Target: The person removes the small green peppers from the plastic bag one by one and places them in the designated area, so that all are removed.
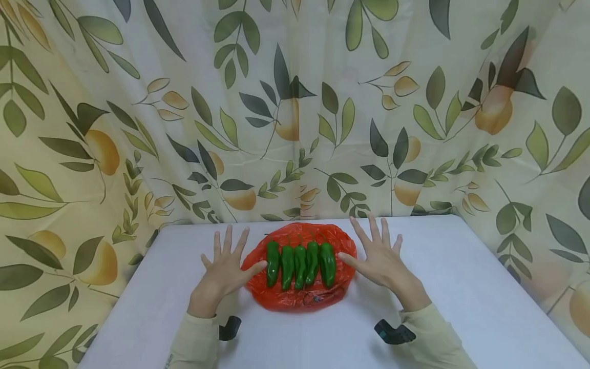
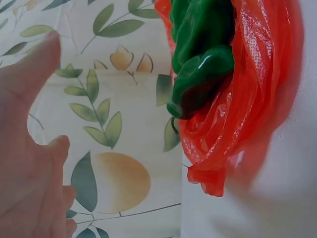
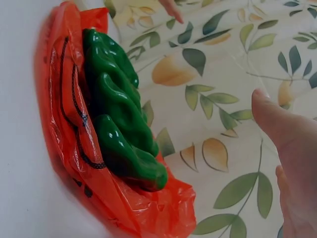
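Note:
Several glossy green peppers (image 1: 300,266) lie side by side, stems pointing away, on a crumpled red plastic bag (image 1: 276,301). My left hand (image 1: 223,274) is spread wide to the left of the bag, its thumb overlapping the bag's edge in the head view. On the other side my right hand (image 1: 381,260) has its fingers spread too, thumb pointing at the rightmost pepper. Neither hand holds anything. In the left wrist view, a gap shows between the hand (image 2: 29,158) and the peppers (image 2: 200,79). Dark printed lines mark the bag (image 3: 74,114) in the right wrist view.
A white table (image 1: 461,287) bears the bag. Behind and beside it hangs a curtain (image 1: 295,169) printed with leaves and fruit. Dark devices sit at the left wrist (image 1: 229,328) and the right wrist (image 1: 395,333), by the pale sleeves (image 1: 435,335).

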`<state>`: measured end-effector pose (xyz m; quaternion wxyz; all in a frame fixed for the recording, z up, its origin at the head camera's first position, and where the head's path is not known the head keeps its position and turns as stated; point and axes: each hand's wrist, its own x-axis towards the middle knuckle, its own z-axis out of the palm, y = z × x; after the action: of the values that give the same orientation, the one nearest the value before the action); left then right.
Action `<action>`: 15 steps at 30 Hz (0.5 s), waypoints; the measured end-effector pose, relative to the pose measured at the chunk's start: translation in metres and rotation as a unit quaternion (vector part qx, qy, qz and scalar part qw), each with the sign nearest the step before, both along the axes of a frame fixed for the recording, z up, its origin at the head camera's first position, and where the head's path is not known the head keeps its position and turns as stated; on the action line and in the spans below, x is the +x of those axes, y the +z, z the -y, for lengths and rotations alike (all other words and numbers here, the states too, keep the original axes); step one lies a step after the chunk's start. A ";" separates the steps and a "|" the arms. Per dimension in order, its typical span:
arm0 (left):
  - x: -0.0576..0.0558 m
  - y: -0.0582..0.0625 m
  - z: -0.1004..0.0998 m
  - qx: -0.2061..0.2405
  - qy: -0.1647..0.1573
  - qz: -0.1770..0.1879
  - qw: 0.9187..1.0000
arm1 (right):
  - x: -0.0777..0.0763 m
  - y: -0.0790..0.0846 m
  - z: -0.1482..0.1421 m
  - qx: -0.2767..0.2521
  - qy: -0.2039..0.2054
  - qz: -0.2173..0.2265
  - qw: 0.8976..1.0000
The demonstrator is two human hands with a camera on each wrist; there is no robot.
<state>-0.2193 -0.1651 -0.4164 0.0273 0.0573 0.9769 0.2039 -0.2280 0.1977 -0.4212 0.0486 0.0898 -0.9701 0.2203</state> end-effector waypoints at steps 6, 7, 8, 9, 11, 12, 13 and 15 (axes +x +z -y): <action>0.000 -0.003 0.001 -0.004 -0.009 0.011 1.000 | 0.002 0.000 0.003 -0.002 0.001 0.007 1.000; -0.001 -0.003 0.001 -0.003 -0.011 0.011 1.000 | 0.001 0.000 0.004 -0.002 0.001 0.007 1.000; -0.001 -0.003 0.001 0.000 -0.013 0.011 1.000 | 0.000 0.001 0.005 -0.003 0.001 0.007 1.000; -0.002 -0.003 0.001 0.003 -0.014 0.009 1.000 | 0.000 0.001 0.006 -0.002 0.002 0.007 1.000; -0.003 -0.003 0.001 0.009 -0.019 0.007 1.000 | -0.002 0.000 0.007 0.002 0.004 0.003 1.000; -0.004 -0.002 0.001 0.013 -0.022 0.005 1.000 | -0.002 0.000 0.008 0.004 0.005 0.002 1.000; -0.005 -0.003 0.001 0.018 -0.024 0.003 1.000 | -0.003 -0.001 0.008 0.008 0.006 0.000 1.000; -0.007 -0.004 0.002 0.022 -0.029 -0.002 0.999 | -0.003 -0.003 0.008 0.015 0.010 -0.002 1.000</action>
<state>-0.2260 -0.1669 -0.4203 0.0298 0.0865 0.9701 0.2246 -0.2308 0.1896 -0.4245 0.0473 0.1010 -0.9723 0.2055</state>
